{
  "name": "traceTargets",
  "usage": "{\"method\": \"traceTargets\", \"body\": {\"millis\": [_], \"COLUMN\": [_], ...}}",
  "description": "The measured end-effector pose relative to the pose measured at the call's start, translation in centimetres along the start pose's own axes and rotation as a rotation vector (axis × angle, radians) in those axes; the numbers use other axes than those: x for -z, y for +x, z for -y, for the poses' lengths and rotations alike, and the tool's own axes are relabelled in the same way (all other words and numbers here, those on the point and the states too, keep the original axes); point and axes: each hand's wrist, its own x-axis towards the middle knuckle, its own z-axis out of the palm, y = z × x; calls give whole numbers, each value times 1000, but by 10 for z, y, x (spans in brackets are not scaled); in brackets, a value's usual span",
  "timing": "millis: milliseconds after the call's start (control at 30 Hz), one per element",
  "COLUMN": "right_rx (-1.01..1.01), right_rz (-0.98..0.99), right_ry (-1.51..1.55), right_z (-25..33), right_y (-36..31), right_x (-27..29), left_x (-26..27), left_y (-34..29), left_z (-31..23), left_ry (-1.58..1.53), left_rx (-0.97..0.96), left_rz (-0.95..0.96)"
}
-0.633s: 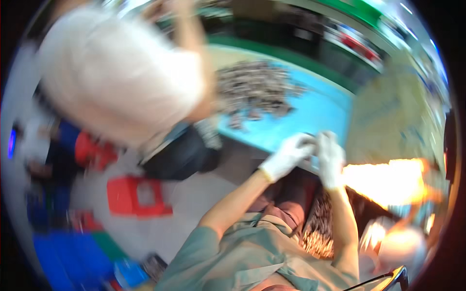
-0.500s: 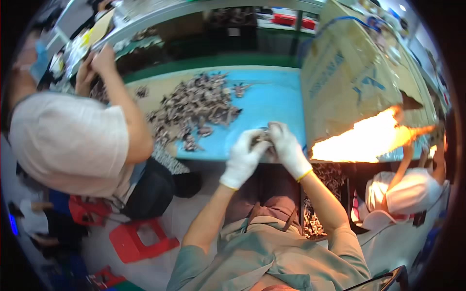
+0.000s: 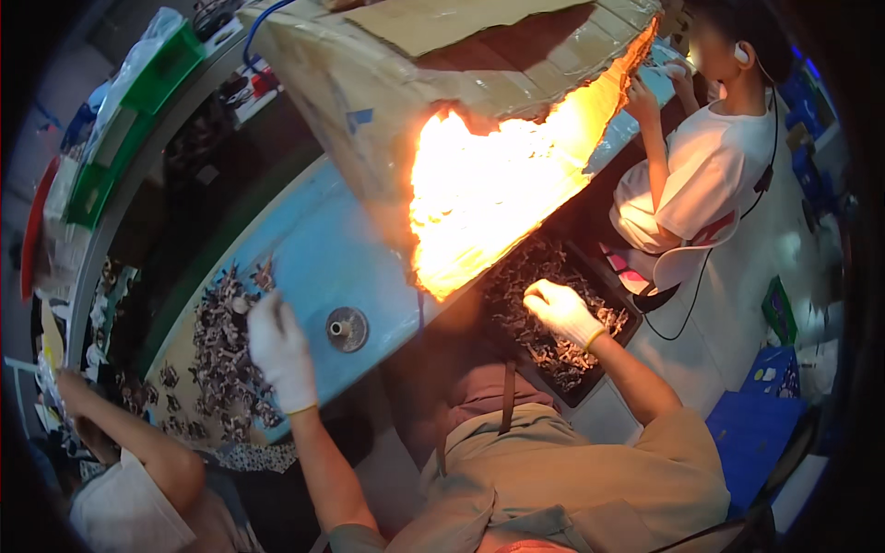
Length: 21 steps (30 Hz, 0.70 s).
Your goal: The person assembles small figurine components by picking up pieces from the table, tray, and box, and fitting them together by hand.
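My left hand (image 3: pixel 279 355), in a white glove, is at the right side of a heap of small greyish-brown parts (image 3: pixel 224 355) on the blue tabletop (image 3: pixel 304 244). Its fingers are stretched toward the heap, slightly blurred, with nothing seen in them. Right of it on the blue surface is a round metal disc with a raised centre (image 3: pixel 348 329). My right hand (image 3: pixel 560 311), also gloved, hovers over a black crate (image 3: pixel 576 396) of similar parts beside my legs. Its fingers are loosely bent and apart, and no part shows in them.
A large cardboard box (image 3: pixel 323 101) stands on the table; a blinding orange-white glow (image 3: pixel 498 184) fills its torn opening, close above the crate. Co-workers sit at right (image 3: pixel 714 166) and lower left (image 3: pixel 138 498). Green bins (image 3: pixel 161 69) line a shelf beyond.
My hands, together over the table edge before, have parted: left to the heap, right to the crate. The small thing between them is no longer seen. My view has turned right; the disc now shows.
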Motion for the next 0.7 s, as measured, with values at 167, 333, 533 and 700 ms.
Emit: {"method": "traceTargets", "body": {"millis": [167,333,533,700], "right_rx": [451,590,395,611], "right_rz": [-356,-499,-85,-163], "right_ry": [-35,-774,-619,-537], "right_z": [60,90,158,100], "right_y": [52,164,198,284], "right_x": [48,64,77,33], "left_x": [-40,-58,-57,-67], "left_y": [-23,-49,-44,-21], "left_z": [-28,3,32,58], "left_ry": [-127,-417,-454,-492], "left_rx": [230,527,487,512], "left_rz": [196,134,246,205]}}
